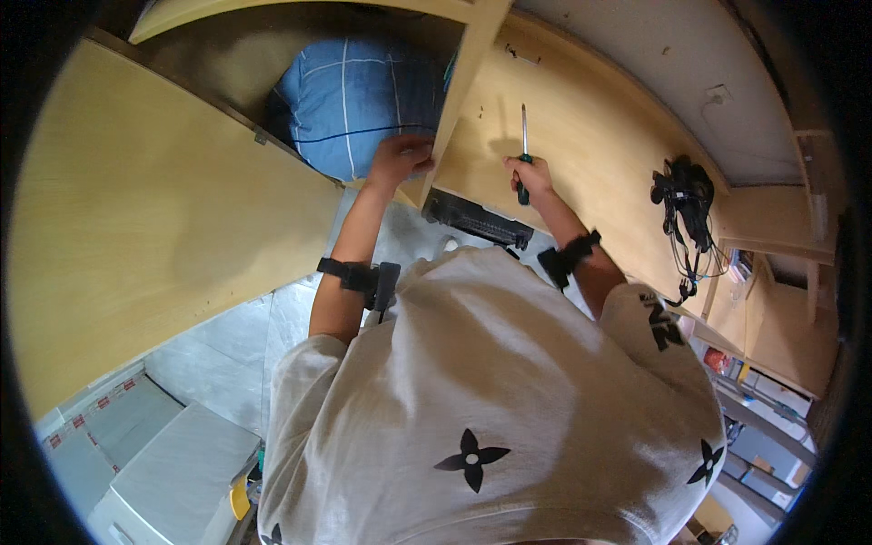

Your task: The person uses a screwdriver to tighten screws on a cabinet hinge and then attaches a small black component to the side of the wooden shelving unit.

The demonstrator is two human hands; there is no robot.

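My right hand [534, 175] is closed around the dark green handle of a screwdriver [524, 136]. Its metal shaft points away from me, over the pale wooden desktop [599, 173]. My left hand [400, 161] is at the front edge of an upright wooden panel [459, 86], fingers bent and close together. Whatever is between those fingers, if anything, is too small to make out. Just behind that hand, a blue checked fabric bundle [359, 100] fills the opening of a wooden cabinet, with a dark cord across it.
A large wooden door [154, 209] stands swung out on the left, its hinge [261, 138] by the cabinet. Black cables [688, 204] lie heaped on the desktop's right. Below the desk edge sits a black ridged case [477, 218]. A white box [186, 463] stands at lower left.
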